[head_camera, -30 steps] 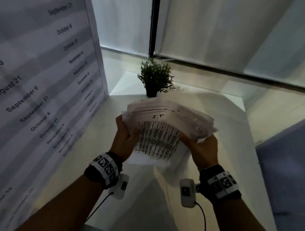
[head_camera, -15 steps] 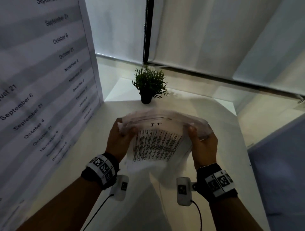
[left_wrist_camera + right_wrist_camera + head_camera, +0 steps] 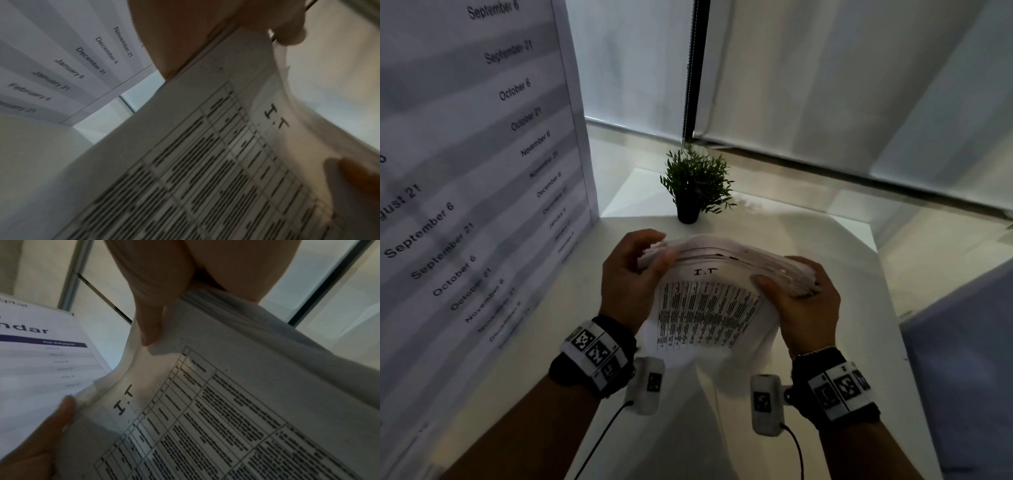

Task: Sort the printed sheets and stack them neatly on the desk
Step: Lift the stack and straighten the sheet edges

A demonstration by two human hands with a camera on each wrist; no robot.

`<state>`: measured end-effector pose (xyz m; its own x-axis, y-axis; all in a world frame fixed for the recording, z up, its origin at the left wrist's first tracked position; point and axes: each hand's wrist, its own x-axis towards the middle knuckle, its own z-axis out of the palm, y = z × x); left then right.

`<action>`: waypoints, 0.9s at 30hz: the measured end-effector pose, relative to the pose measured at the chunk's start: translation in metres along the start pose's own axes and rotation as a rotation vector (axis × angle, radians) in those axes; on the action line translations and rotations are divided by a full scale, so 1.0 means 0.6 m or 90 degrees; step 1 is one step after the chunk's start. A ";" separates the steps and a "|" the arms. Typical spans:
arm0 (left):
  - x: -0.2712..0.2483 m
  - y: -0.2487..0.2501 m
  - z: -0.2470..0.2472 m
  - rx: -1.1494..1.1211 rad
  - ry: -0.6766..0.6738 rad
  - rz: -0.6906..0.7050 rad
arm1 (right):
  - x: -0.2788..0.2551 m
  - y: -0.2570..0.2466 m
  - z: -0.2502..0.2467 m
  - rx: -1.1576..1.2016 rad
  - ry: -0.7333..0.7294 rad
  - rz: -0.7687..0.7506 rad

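Holding the printed sheets (image 3: 709, 301) up over the desk (image 3: 842, 260), both hands are clamping a bowed, fanned bundle: left hand (image 3: 628, 281) w/ fingers curled over the top-left corner, right hand (image 3: 806, 308) w/ thumb pinching the near face. Risk, imo: loose inner pages are sliding out if either grip is easing. Potted plant (image 3: 695, 186) is standing just beyond; calendar board (image 3: 476, 171) is walling the left; room is lying right & near.

The printed table on the top sheet (image 3: 705, 315) was too blurred to read below its "I.T" heading. The stack (image 3: 739, 255) hid the fingers (image 3: 650, 236) of the left hand, and the wall calendar (image 3: 465, 171) ran off the frame's left edge.
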<state>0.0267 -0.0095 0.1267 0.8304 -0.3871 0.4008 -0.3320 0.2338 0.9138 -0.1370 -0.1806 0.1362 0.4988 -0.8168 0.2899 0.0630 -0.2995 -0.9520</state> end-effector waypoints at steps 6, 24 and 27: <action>0.013 0.005 0.004 0.094 0.028 0.022 | 0.000 0.014 0.001 0.005 -0.019 0.023; -0.007 -0.055 -0.014 0.004 -0.062 -0.244 | 0.022 0.037 0.002 0.045 -0.033 0.128; -0.003 -0.047 -0.021 -0.060 -0.083 -0.213 | 0.033 0.026 -0.016 0.150 -0.044 0.111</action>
<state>0.0403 -0.0042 0.0992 0.8196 -0.5656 0.0917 -0.0043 0.1540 0.9881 -0.1344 -0.2062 0.1279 0.5764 -0.8083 0.1197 0.1656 -0.0279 -0.9858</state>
